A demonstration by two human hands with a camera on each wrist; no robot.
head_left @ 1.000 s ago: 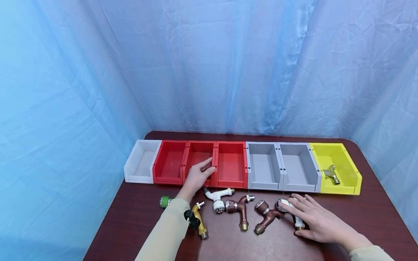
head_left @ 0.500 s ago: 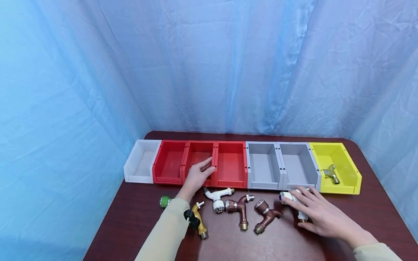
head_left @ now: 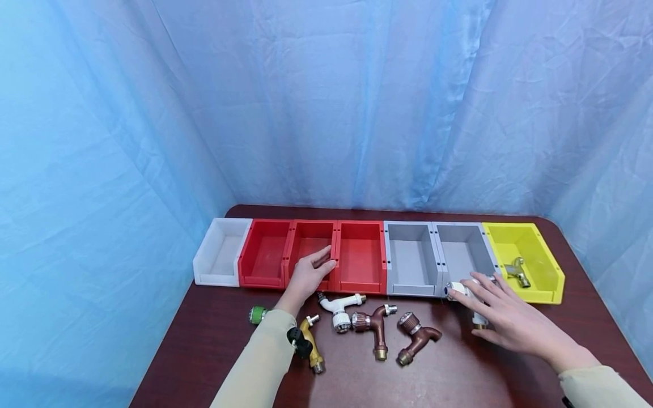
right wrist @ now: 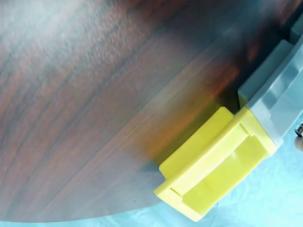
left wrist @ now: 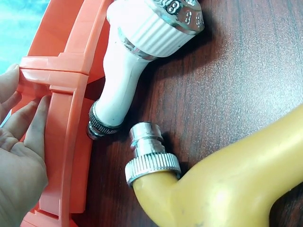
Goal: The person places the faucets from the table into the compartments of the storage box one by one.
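Observation:
My left hand (head_left: pixel 308 276) grips the side wall of the middle red bin (head_left: pixel 312 231), where it meets the right red bin (head_left: pixel 360 286). In the left wrist view the thumb and fingers of this hand (left wrist: pixel 21 158) lie on either side of that red wall. My right hand (head_left: pixel 512 318) holds a white tap (head_left: pixel 458 290) from above, at the front edge of the right grey bin (head_left: pixel 464 252). The palm and fingers cover much of this tap. Only a fingertip shows at the right border of the right wrist view.
Before the bins lie a green-handled tap (head_left: pixel 258 315), a yellow tap (head_left: pixel 313 347), another white tap (head_left: pixel 340 310) and two brown taps (head_left: pixel 378 328). The yellow bin (head_left: pixel 541 258) contains a small metal tap (head_left: pixel 519 273). A white bin (head_left: pixel 223 249) ends the row at left.
My right hand has carried the white tap up and to the right, from the table to the right grey bin's front. My left hand stays put on the red bin.

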